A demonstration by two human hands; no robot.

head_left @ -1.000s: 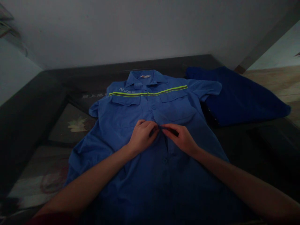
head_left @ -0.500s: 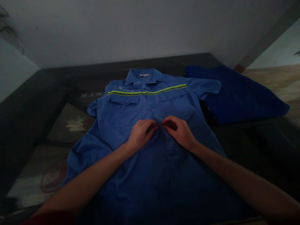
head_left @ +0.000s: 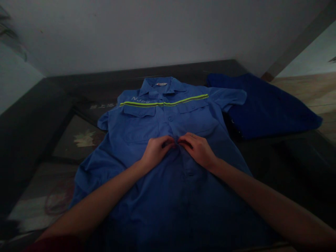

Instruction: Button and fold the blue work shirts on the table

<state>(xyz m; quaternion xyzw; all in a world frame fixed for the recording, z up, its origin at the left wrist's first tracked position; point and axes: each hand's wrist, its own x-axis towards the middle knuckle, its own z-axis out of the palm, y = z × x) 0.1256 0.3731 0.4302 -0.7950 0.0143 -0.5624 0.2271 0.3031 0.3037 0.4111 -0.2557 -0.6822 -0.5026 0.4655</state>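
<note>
A blue short-sleeved work shirt (head_left: pixel 139 129) lies front side up, collar away from me, with a yellow-green stripe across the chest. My left hand (head_left: pixel 158 148) pinches the front edge of the shirt near its middle. Close against it, my right hand (head_left: pixel 196 148) pinches the other front edge, fingertips almost touching those of the left. Whatever button is between the fingers is hidden. Higher up the front, a button (head_left: pixel 170 119) shows on the shirt. The lower front is in deep shadow.
Under the shirt is a dark surface (head_left: pixel 86 84) with printed lettering and pale patterns at the left. A darker blue folded cloth (head_left: pixel 270 108) lies to the right. Behind stands a pale wall (head_left: pixel 157 35). A wooden floor (head_left: pixel 309 85) shows at the far right.
My right hand has turned over slightly and its fingers have closed in toward the left hand. The shirt's front edges are now nearer together and lie flatter.
</note>
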